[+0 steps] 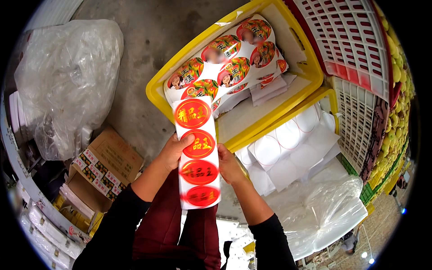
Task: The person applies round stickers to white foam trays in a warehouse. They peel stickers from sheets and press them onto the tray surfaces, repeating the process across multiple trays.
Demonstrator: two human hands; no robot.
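Observation:
Upright before my body is a white strip of round red stickers (199, 172) with gold print. My left hand (173, 151) grips its left edge, the thumb lying on the second sticker from the top. At the right edge, my right hand (229, 165) has its fingers curled against or behind the strip; part of them is hidden. Just beyond the strip's upper end, sheets of printed fruit stickers (233, 72) lie in a yellow plastic crate (189, 45). The strip's top end overlaps these sheets in the view.
Sheets of blank-looking round labels (283, 145) lie by a second yellow crate (332, 96) at right. White plastic baskets (354, 44) stand near yellow-green fruit (398, 128). At left are a large clear plastic bag (74, 74) and an open cardboard box (116, 152).

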